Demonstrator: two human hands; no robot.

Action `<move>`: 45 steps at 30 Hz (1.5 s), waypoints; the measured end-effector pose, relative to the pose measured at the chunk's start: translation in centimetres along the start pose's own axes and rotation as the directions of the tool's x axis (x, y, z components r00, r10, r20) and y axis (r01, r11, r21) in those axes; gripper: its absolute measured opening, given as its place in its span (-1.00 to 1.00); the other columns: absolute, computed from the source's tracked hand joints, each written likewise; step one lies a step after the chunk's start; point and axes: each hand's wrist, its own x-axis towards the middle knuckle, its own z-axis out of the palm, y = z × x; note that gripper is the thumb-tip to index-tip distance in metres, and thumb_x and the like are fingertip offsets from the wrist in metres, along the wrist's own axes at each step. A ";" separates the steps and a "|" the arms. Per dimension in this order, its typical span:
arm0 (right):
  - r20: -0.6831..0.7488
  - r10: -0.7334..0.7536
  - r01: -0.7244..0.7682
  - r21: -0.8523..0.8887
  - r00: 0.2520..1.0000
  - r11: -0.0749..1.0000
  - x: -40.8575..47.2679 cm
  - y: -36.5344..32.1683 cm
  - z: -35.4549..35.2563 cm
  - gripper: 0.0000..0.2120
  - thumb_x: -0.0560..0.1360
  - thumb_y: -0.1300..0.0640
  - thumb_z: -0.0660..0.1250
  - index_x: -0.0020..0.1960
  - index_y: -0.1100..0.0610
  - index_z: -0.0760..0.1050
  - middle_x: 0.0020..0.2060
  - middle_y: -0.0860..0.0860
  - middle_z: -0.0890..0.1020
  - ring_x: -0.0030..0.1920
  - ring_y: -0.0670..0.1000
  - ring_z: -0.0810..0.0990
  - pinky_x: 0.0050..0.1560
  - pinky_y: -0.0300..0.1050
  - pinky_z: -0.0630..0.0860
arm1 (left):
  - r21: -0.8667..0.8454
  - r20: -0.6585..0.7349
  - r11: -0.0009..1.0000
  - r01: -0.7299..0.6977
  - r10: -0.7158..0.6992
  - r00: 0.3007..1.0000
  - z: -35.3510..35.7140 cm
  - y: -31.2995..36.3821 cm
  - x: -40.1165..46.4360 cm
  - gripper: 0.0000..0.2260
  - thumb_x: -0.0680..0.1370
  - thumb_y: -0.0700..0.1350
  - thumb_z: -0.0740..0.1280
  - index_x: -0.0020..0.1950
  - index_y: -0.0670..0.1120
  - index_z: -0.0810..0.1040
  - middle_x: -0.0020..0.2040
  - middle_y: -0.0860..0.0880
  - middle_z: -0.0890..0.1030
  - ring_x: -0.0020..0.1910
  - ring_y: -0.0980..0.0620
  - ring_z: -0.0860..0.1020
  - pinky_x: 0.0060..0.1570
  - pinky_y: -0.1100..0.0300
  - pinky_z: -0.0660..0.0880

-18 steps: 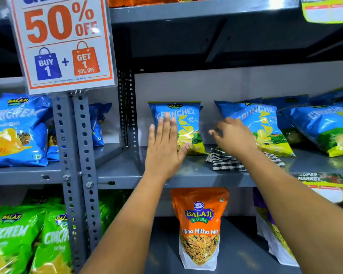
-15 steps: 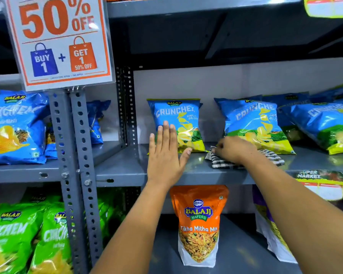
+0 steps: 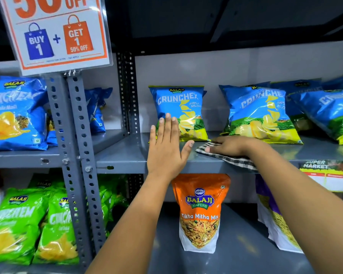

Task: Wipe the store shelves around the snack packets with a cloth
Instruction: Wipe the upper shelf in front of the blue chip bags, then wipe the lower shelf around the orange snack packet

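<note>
A black-and-white checked cloth (image 3: 232, 160) lies on the grey middle shelf (image 3: 123, 153), between two blue Crunchex packets. My right hand (image 3: 230, 146) lies flat on the cloth, pressing it onto the shelf. My left hand (image 3: 166, 147) is raised with fingers spread, its fingertips in front of the lower left of the upright blue Crunchex packet (image 3: 179, 111); it holds nothing. A second blue packet (image 3: 259, 113) leans just behind my right hand.
More blue packets (image 3: 329, 109) fill the shelf's right end and the left bay (image 3: 14, 113). An orange Tikha Mitha Mix pouch (image 3: 200, 210) and green packets (image 3: 18, 222) stand on the lower shelf. Perforated uprights (image 3: 75, 155) and a 50% off sign (image 3: 57, 34) are on the left.
My right hand came down from the right-hand blue packet onto the cloth and slid it left along the shelf. My left hand stayed raised by the upright packet.
</note>
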 end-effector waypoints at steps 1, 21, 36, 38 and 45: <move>-0.028 -0.009 0.009 -0.005 1.000 1.000 0.2 0.0 0.2 -0.36 0.49 -0.25 0.12 0.45 0.08 0.16 0.49 0.09 0.21 0.45 0.13 0.21 0.41 0.01 0.18 | 0.002 -0.001 1.000 0.002 -0.002 1.000 0.0 0.0 0.0 -0.34 0.54 0.23 -0.10 0.50 -0.18 -0.03 0.54 -0.16 0.05 0.53 -0.10 -0.01 0.45 0.01 -0.17; -0.899 -0.047 0.619 0.262 0.436 0.740 -8.5 -3.8 16.2 -0.69 0.48 0.17 0.15 0.20 0.21 0.38 0.06 0.27 0.58 0.08 0.07 0.40 0.07 -0.12 0.30 | 0.253 0.329 0.851 0.460 -0.523 0.787 2.5 -6.9 -26.4 -0.31 0.57 0.20 -0.21 0.41 -0.31 0.26 0.43 -0.32 0.29 0.40 -0.31 0.30 0.31 -0.28 0.27; -0.284 0.349 0.130 0.906 0.893 0.403 -6.6 -9.3 33.9 -0.74 0.54 0.14 0.21 0.22 0.00 0.45 0.19 0.04 0.55 0.24 0.02 0.46 0.26 -0.12 0.35 | 0.165 0.169 0.841 0.516 -0.539 0.825 8.6 -15.1 -28.1 -0.25 0.53 0.31 -0.15 0.47 -0.17 -0.33 0.51 -0.30 -0.05 0.49 -0.24 -0.06 0.35 -0.34 0.09; -0.225 0.391 0.093 0.940 0.892 0.328 -6.2 -9.6 34.6 -0.76 0.55 0.15 0.20 0.20 0.02 0.47 0.18 0.04 0.57 0.22 0.02 0.48 0.24 -0.11 0.38 | 0.141 0.091 0.853 0.503 -0.517 0.851 9.3 -15.6 -28.5 -0.25 0.52 0.32 -0.12 0.44 -0.10 -0.42 0.49 -0.06 -0.41 0.50 -0.07 -0.29 0.41 -0.21 -0.09; -0.210 0.277 0.086 0.913 0.938 0.399 -0.4 -12.0 34.0 -0.83 0.54 0.14 0.22 -0.01 -0.13 0.48 0.01 -0.01 0.58 0.04 -0.03 0.53 0.04 -0.17 0.39 | 0.085 -0.045 0.892 0.445 -0.442 0.896 10.6 -16.5 -29.1 -0.31 0.56 0.24 -0.05 0.46 -0.05 -0.39 0.49 0.05 -0.43 0.49 0.04 -0.33 0.42 -0.11 -0.17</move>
